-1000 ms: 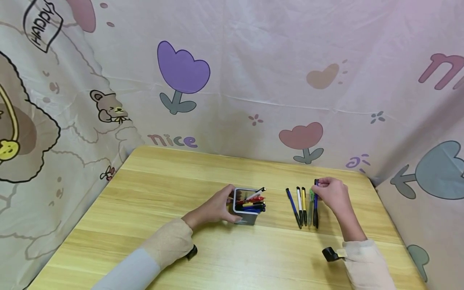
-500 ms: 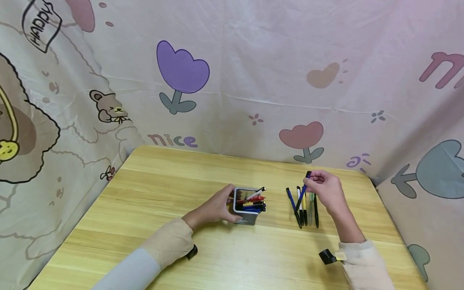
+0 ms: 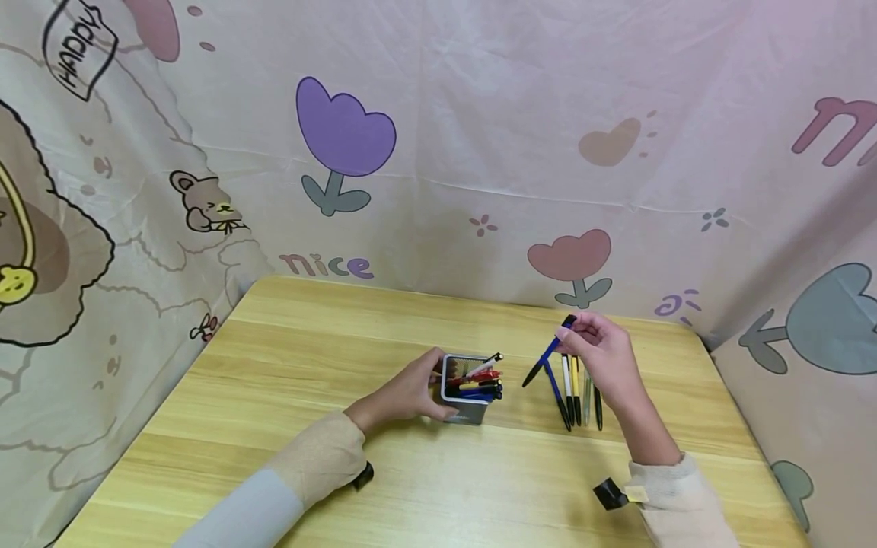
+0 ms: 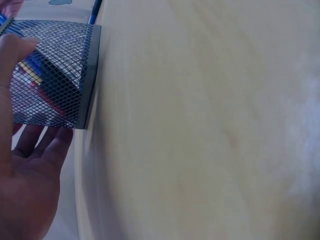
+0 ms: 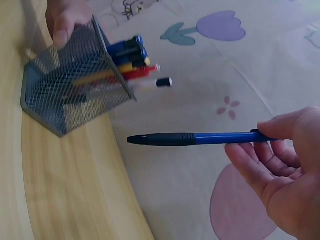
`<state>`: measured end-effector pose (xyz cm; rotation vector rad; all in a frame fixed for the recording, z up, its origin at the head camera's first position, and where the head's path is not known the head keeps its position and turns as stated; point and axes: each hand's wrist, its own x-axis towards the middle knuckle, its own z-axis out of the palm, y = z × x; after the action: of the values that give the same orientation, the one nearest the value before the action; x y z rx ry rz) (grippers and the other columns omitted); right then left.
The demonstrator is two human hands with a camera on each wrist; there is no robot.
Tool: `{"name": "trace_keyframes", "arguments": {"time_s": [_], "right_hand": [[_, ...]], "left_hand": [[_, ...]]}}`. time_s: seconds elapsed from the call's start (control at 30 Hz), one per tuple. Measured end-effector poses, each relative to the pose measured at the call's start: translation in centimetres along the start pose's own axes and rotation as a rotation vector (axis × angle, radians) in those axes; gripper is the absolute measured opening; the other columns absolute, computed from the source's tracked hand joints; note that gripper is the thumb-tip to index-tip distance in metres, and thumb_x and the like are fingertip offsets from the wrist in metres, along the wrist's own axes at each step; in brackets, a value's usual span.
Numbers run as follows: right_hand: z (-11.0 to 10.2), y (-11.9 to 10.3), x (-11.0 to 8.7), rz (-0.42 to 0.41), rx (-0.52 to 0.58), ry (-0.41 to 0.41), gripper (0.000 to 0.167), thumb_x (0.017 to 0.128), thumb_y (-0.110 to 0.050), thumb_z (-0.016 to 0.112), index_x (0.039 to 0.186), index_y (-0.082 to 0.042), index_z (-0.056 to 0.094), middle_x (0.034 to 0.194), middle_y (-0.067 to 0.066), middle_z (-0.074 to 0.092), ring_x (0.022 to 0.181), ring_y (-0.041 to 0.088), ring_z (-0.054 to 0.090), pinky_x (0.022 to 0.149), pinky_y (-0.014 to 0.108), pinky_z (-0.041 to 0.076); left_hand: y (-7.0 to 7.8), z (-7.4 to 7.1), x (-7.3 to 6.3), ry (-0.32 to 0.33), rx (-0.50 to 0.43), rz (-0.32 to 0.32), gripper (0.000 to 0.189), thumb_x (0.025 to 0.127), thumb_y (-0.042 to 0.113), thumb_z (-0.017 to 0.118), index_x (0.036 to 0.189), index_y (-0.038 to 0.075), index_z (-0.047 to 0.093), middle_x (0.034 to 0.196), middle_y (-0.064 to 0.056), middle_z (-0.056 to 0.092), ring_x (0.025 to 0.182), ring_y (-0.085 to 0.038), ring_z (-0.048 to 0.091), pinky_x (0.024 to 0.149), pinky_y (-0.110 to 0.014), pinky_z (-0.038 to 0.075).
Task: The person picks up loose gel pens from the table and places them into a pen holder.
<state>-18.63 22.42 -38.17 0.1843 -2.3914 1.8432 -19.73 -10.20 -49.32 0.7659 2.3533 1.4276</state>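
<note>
My right hand (image 3: 608,358) pinches a blue pen (image 3: 543,359) near its clicker end, between thumb and fingers. The pen slants with its black tip down and to the left, raised over the table. In the right wrist view the same pen (image 5: 215,138) shows its black rubber grip. My left hand (image 3: 404,392) grips a dark mesh pen holder (image 3: 469,413) from its left side, thumb in front and fingers behind. Red, yellow, white and blue pens (image 3: 481,385) lean out of the holder toward the right. In the left wrist view the holder (image 4: 55,92) stands upright on the table.
A row of several pens (image 3: 566,388) lies on the wooden table (image 3: 329,327) to the right of the holder: blue, white, yellow, a clear one and a dark one. A printed curtain (image 3: 438,152) hangs behind the table.
My right hand has lifted the blue pen off the right end of the row and carried it left, tilting it toward the holder. The left hand and holder have stayed put.
</note>
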Motion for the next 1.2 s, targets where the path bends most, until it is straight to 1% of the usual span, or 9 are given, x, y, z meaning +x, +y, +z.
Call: {"name": "trace_keyframes", "arguments": {"time_s": [0.2,0.43,0.53,0.67,0.73,0.83,0.97,1.1,1.2], "right_hand": [[0.9,-0.5,-0.3,-0.055,0.026,-0.009,0.024,0.099,-0.008,0.068,0.114,0.009,0.059,0.09,-0.004,0.07,0.081,0.006,0.074,0.077,0.025,0.064],[1.7,-1.1,-0.5,-0.073,0.061,0.007,0.023,0.099,-0.009,0.069,0.115,0.006,0.06,0.097,-0.002,0.069,0.085,0.007,0.074,0.081,0.026,0.064],[2.0,-1.3,-0.5,-0.073,0.09,0.034,0.024,0.099,-0.007,0.068,0.115,0.008,0.058,0.096,-0.005,0.068,0.086,0.006,0.074,0.083,0.026,0.064],[2.5,-1.5,-0.5,-0.088,0.146,0.072,0.024,0.098,-0.001,0.066,0.115,0.013,0.056,0.093,-0.008,0.067,0.085,0.006,0.074,0.083,0.029,0.064],[2.8,-1.5,-0.5,-0.096,0.175,0.076,0.023,0.098,0.002,0.065,0.115,0.015,0.055,0.092,-0.008,0.067,0.084,0.006,0.074,0.082,0.029,0.064],[3.2,-1.5,-0.6,-0.096,0.198,0.069,0.018,0.098,0.002,0.065,0.113,0.01,0.058,0.093,-0.006,0.067,0.085,0.007,0.074,0.082,0.03,0.064],[3.8,-1.1,-0.7,-0.087,0.191,0.055,0.013,0.099,-0.001,0.066,0.11,0.002,0.06,0.095,-0.005,0.066,0.087,0.006,0.073,0.083,0.029,0.064],[4.3,-0.7,-0.6,-0.088,0.192,0.051,0.016,0.099,-0.003,0.067,0.109,0.006,0.059,0.095,-0.003,0.067,0.087,0.006,0.073,0.083,0.03,0.064],[4.7,-0.3,-0.6,-0.087,0.178,0.051,0.02,0.099,-0.004,0.067,0.111,0.01,0.059,0.094,-0.002,0.068,0.086,0.007,0.074,0.084,0.033,0.064]], "left_hand": [[0.0,0.1,0.1,0.004,0.004,0.011,0.077,0.075,0.02,0.093,0.135,0.011,0.045,0.129,-0.005,0.058,0.119,-0.021,0.064,0.099,-0.029,0.058],[0.0,0.1,0.1,0.01,0.005,0.01,0.074,0.075,0.021,0.093,0.133,0.012,0.047,0.126,-0.002,0.06,0.117,-0.019,0.065,0.097,-0.026,0.057],[-0.1,0.1,0.1,0.011,0.008,0.008,0.074,0.075,0.022,0.092,0.133,0.012,0.047,0.126,-0.002,0.06,0.117,-0.018,0.064,0.098,-0.026,0.057],[-0.1,0.0,0.1,0.007,0.001,0.005,0.075,0.075,0.021,0.093,0.133,0.012,0.047,0.126,-0.002,0.059,0.117,-0.017,0.064,0.098,-0.027,0.057],[-0.1,0.0,0.1,0.005,-0.004,0.008,0.074,0.075,0.021,0.093,0.133,0.012,0.046,0.127,-0.002,0.059,0.117,-0.018,0.064,0.099,-0.027,0.057],[-0.2,0.0,0.0,0.006,-0.007,0.009,0.074,0.076,0.021,0.093,0.133,0.013,0.046,0.127,-0.002,0.059,0.118,-0.018,0.065,0.099,-0.028,0.057],[-0.2,0.0,0.1,0.006,0.0,0.01,0.074,0.076,0.021,0.092,0.133,0.013,0.046,0.127,-0.002,0.06,0.118,-0.018,0.064,0.099,-0.028,0.057],[-0.1,0.0,0.1,0.001,-0.004,0.012,0.075,0.076,0.02,0.092,0.134,0.011,0.046,0.128,-0.003,0.06,0.117,-0.018,0.064,0.098,-0.027,0.057],[-0.2,0.0,0.2,0.0,-0.017,0.01,0.075,0.076,0.019,0.092,0.134,0.01,0.045,0.128,-0.003,0.059,0.118,-0.018,0.065,0.097,-0.027,0.058]]}}
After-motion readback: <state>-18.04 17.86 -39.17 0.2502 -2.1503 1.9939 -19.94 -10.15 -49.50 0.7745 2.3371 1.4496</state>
